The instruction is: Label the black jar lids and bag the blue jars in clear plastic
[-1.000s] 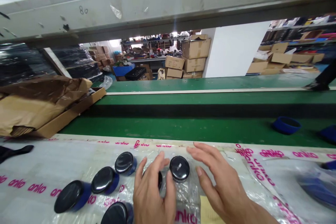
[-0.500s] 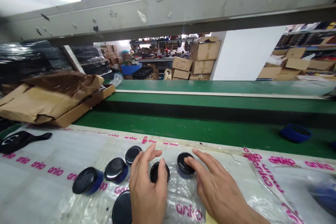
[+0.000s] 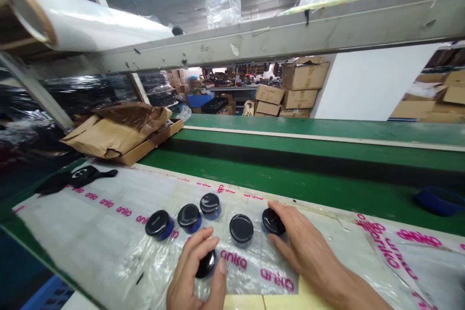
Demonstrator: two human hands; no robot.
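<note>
Several round jars with glossy black lids and blue bodies stand on plastic sheeting (image 3: 109,232) printed "anko". My left hand (image 3: 196,271) is curled around a black-lidded jar (image 3: 206,265) near the front edge. At the right, my right hand (image 3: 305,242) has thumb and fingers around another jar (image 3: 272,221). Between and behind the hands sit a jar (image 3: 241,229) in the middle, one (image 3: 210,205) at the back, and two to the left, a jar (image 3: 189,218) and the leftmost jar (image 3: 159,224).
A cardboard tray (image 3: 156,141) with brown paper lies at the back left, near a black cloth item (image 3: 87,175). A blue ring (image 3: 439,201) rests on the green surface (image 3: 327,184) at the right. A metal beam (image 3: 254,41) crosses above.
The view has swung left and up. My left hand has gone from the middle jar to the front one. My right hand has closed around the right jar, which it earlier touched on the lid.
</note>
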